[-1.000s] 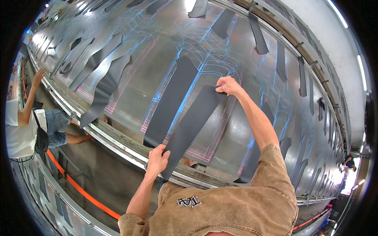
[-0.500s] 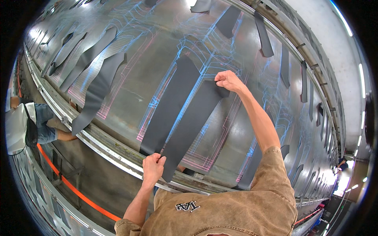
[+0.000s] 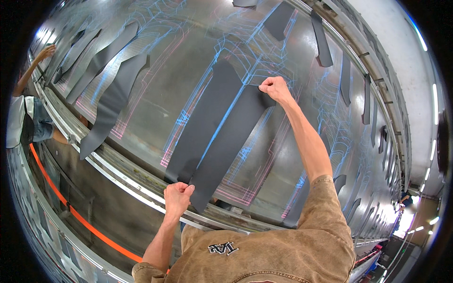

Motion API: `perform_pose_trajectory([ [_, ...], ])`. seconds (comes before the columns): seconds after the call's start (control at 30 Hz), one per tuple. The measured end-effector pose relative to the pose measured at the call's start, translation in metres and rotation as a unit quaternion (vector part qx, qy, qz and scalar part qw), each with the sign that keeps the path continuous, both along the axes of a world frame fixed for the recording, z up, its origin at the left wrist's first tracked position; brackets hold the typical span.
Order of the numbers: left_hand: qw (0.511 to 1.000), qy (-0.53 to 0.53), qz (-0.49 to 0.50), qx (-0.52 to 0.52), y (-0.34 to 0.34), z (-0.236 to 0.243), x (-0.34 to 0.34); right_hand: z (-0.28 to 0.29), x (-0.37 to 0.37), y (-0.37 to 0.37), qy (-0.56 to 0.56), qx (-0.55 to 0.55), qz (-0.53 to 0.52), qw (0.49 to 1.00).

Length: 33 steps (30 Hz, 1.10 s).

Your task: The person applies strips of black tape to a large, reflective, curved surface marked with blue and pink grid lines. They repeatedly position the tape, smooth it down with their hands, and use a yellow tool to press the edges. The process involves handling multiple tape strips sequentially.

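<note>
A long dark grey flat cut sheet (image 3: 230,137) stretches between my two hands over the metal table. My right hand (image 3: 276,89) is closed in a pinch on its far edge, where the sheet curls slightly. My left hand (image 3: 177,199), also closed, pinches the near left corner. Beside it on the left lies a second dark grey sheet (image 3: 207,113), flat along the blue and pink drawn lines. The near end of the held sheet hangs over the table's front rail and meets the second sheet's near corner.
The metal table (image 3: 155,108) carries blue and pink outlines. More curved grey sheets, such as a wavy one (image 3: 115,101), lie to the left and right. A metal rail (image 3: 137,186) runs along the front edge. At far left a co-worker's arm (image 3: 29,73) reaches over the table.
The held sheet has shifted slightly away and left, closer alongside the second sheet, both hands moving with it. The co-worker's arm has come up over the table at far left.
</note>
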<state>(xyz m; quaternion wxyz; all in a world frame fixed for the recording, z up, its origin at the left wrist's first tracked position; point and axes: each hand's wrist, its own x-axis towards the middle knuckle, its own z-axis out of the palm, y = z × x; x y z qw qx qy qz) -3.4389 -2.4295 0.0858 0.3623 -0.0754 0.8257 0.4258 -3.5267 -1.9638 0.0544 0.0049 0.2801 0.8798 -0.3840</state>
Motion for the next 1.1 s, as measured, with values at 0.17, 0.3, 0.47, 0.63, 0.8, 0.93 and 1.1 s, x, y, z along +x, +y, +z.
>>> perform_pose_trajectory([
  [0.17, 1.0, 0.009, 0.004, -0.001, -0.001, -0.005, -0.002, -0.008, -0.003, 0.003, 0.0, 0.001, -0.024, 1.0],
  [0.3, 1.0, 0.014, -0.011, -0.019, 0.001, -0.005, -0.003, -0.013, -0.004, 0.006, 0.007, -0.004, -0.032, 0.999],
  [0.47, 1.0, 0.009, -0.006, -0.016, 0.0, -0.005, -0.004, -0.008, -0.005, 0.001, 0.007, -0.022, -0.049, 0.999],
  [0.63, 1.0, 0.007, -0.006, -0.018, 0.002, -0.004, -0.004, -0.008, -0.005, 0.004, -0.013, -0.014, -0.045, 0.999],
  [0.8, 1.0, 0.01, -0.005, -0.018, 0.002, -0.007, -0.005, -0.005, -0.007, 0.001, -0.022, -0.037, -0.055, 0.998],
  [0.93, 1.0, -0.001, -0.021, -0.016, 0.0, -0.008, -0.003, -0.009, -0.01, 0.004, -0.012, -0.035, -0.057, 0.998],
  [1.1, 0.999, -0.001, -0.029, -0.022, 0.001, -0.006, -0.006, -0.01, -0.008, 0.008, -0.018, -0.045, -0.055, 0.997],
])
